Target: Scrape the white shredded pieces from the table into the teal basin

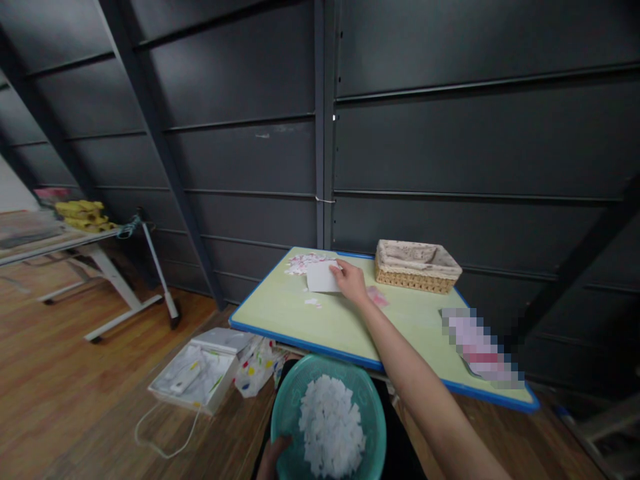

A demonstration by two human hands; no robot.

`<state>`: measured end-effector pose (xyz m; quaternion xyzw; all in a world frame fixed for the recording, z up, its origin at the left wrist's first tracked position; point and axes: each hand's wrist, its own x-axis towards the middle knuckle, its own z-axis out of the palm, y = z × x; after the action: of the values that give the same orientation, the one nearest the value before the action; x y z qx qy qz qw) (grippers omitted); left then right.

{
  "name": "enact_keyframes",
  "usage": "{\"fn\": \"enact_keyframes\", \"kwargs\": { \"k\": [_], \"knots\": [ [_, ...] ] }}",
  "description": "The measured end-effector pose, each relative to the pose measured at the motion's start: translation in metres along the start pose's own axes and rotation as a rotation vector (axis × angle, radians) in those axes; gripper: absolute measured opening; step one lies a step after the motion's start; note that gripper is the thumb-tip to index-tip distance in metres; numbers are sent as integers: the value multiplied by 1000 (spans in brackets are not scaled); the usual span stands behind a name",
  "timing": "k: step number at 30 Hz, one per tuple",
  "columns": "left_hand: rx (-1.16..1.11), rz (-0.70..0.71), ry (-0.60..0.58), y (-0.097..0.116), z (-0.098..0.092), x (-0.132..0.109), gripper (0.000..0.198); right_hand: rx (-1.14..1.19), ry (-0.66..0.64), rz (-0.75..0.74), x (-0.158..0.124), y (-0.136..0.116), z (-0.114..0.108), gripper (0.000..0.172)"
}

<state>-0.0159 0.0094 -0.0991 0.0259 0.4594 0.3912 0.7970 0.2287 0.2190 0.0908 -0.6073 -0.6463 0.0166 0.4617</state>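
Note:
My right hand (351,281) pinches a white card (321,277) by its right edge, over the far part of the pale green table. Just behind the card lies a spread of small white and pink paper pieces (303,263). A few white scraps (313,303) are in front of it. My left hand (274,456) grips the left rim of a green plastic basin (373,427) on my lap, its thumb inside and its other fingers mostly hidden. White paper pieces (331,427) are heaped in the basin.
A cloth-lined wicker basket (415,277) stands at the table's back right. Pink pieces (377,297) lie left of it, and a blurred-out flat item (477,347) rests at the right. On the floor are an opened white box (200,373) and a plastic bag (255,370).

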Motion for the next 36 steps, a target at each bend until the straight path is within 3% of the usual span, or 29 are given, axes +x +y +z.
{"fn": "enact_keyframes", "kwargs": {
  "k": [10, 16, 24, 32, 36],
  "knots": [
    [-84, 35, 27, -1, -4, 5, 81, -4, 4, -30, -3, -3, 8, 36],
    [-98, -42, 26, -2, -6, 4, 78, 70, -33, -42, -6, -6, 14, 36],
    [-66, 78, 4, -3, 3, -1, 89, 168, -34, -54, -7, -5, 20, 33],
    [24, 73, -19, 3, 13, -19, 70, 119, -33, -75, -11, -15, 13, 34],
    [0, 72, -56, 4, 12, -19, 71, 33, -79, -127, -16, -23, 12, 35]
  ]
}}
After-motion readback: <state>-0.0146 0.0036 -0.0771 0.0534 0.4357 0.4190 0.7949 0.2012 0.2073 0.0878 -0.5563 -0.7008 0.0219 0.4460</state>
